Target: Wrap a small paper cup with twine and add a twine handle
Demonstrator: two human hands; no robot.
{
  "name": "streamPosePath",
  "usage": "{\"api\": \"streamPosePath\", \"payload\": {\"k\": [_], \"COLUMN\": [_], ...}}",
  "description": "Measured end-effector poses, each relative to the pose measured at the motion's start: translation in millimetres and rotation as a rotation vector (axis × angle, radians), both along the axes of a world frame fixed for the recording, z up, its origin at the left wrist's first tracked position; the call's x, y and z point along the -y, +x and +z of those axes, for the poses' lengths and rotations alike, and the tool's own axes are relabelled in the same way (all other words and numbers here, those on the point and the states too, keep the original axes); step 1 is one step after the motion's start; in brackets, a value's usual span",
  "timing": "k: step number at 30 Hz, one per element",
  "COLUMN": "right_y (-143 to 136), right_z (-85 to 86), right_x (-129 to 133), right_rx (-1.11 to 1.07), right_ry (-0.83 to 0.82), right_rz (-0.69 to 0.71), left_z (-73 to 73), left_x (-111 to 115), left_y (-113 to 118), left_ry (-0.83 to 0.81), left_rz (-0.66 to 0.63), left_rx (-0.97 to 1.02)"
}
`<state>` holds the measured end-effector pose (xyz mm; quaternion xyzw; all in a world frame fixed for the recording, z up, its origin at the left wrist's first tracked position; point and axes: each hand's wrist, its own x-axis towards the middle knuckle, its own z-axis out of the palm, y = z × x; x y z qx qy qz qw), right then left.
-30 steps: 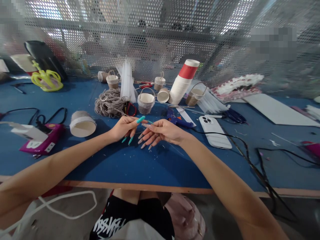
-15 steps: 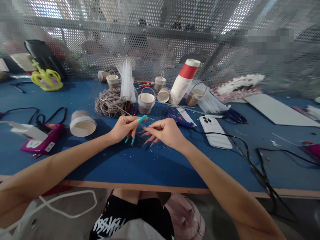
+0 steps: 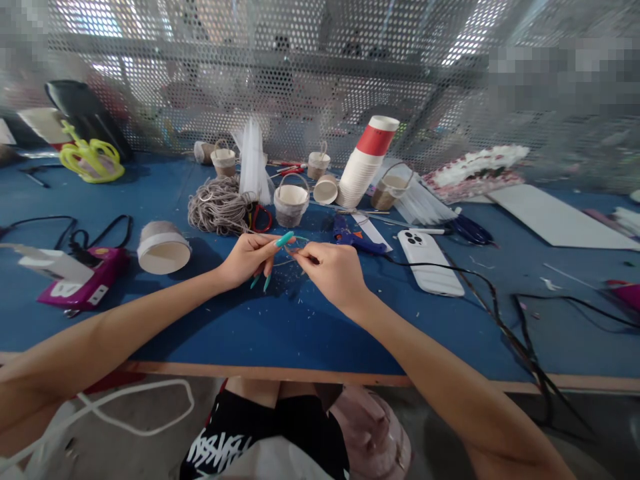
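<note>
In the head view my left hand [image 3: 249, 259] pinches a thin cord [image 3: 286, 263] between thumb and fingers, its long turquoise nails pointing right. Facing it, my right hand [image 3: 334, 270] has curled fingers closed on the same cord close to the left fingertips. Just how the strands cross there is too small to tell. Behind my left hand lies a tangled bundle of grey cord [image 3: 220, 205], with red-handled scissors [image 3: 261, 218] at its edge. A small paper-cup basket with a handle [image 3: 291, 203] stands beyond my fingertips.
A blue glue gun [image 3: 357, 237] and a white phone [image 3: 430, 262] lie right of my hands. A wrapped cup [image 3: 164, 248] and a purple power strip [image 3: 83, 280] are at left. Stacked paper cups [image 3: 367, 163] lean behind. A black cable [image 3: 480, 277] crosses the right side.
My right hand's fingers have curled in from a spread pose, closing on the cord beside the left fingertips. My left hand is nearly still.
</note>
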<state>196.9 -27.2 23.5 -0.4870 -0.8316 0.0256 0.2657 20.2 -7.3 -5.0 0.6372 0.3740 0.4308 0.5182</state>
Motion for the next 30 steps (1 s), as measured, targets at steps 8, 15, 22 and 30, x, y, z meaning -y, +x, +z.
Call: {"api": "streamPosePath", "payload": {"k": [8,15,22,30], "right_y": [7,16,12,7], "right_z": [21.8,18.7,14.6,17.4], "right_x": [-7,-23,-18,-2], "right_rx": [-0.462,-0.628,-0.611,-0.277], "right_ry": [-0.825,-1.233,-1.053,-0.359], "right_rz": [0.232,0.222,0.188,0.099], "left_z": [-0.8,-0.8,-0.3,1.0], "left_x": [-4,-4,-5,-4], "left_y": [-3,-3,-2,0], "left_ry": [-0.069,-0.096,-0.097,-0.139], "left_rz": [-0.052,-0.1,-0.091,-0.063], "left_rx": [0.075,0.061,0.04,0.066]}}
